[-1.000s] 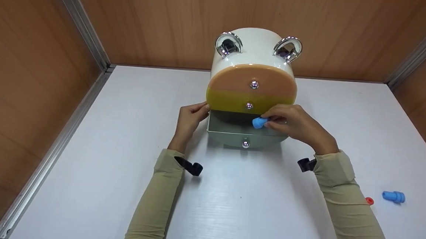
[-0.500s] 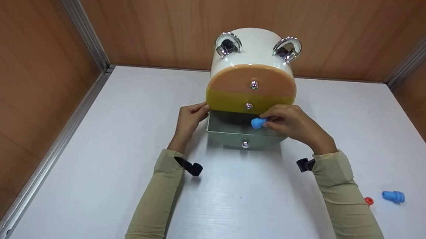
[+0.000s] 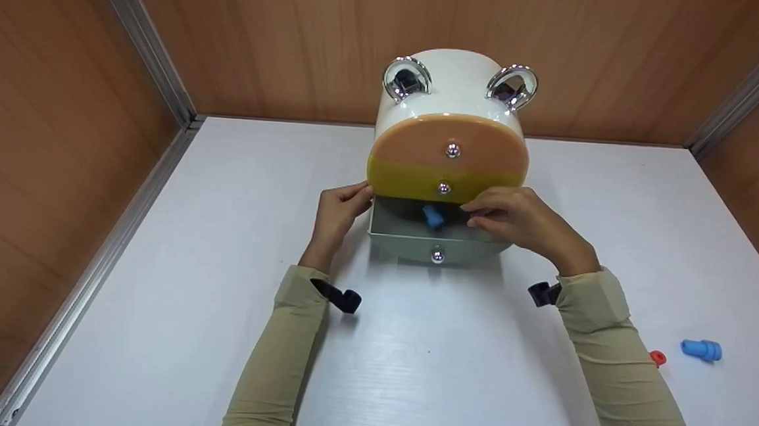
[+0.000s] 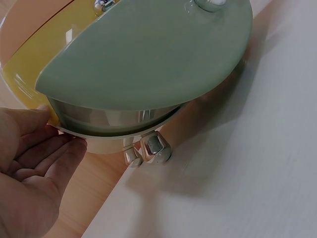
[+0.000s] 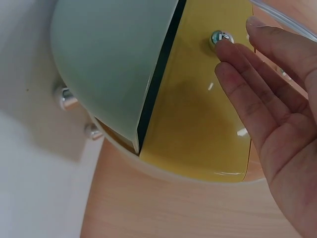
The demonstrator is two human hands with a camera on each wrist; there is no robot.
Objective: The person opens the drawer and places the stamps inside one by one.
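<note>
A white cabinet [image 3: 453, 86] with chrome rings on top has an orange drawer [image 3: 450, 141], a yellow drawer [image 3: 414, 179] and a green bottom drawer [image 3: 410, 246] that is pulled out. A small blue piece [image 3: 432, 216] lies inside the green drawer. My right hand [image 3: 485, 213] hovers over that drawer's right part, fingers straight and holding nothing; in the right wrist view the right hand [image 5: 267, 99] lies by the yellow drawer's knob [image 5: 220, 37]. My left hand [image 3: 361, 195] touches the cabinet's left edge with relaxed fingers [image 4: 54, 148], beside the green drawer [image 4: 148, 54].
Another blue piece [image 3: 702, 350] and a small red piece [image 3: 657, 357] lie on the white table [image 3: 220, 229] at the right, beside my right forearm. Wooden walls enclose the back and both sides, with a metal rail [image 3: 107, 249] along the left edge.
My right hand let go of the blue piece, which dropped from its fingertips into the green drawer. The left hand and the cabinet stayed where they were.
</note>
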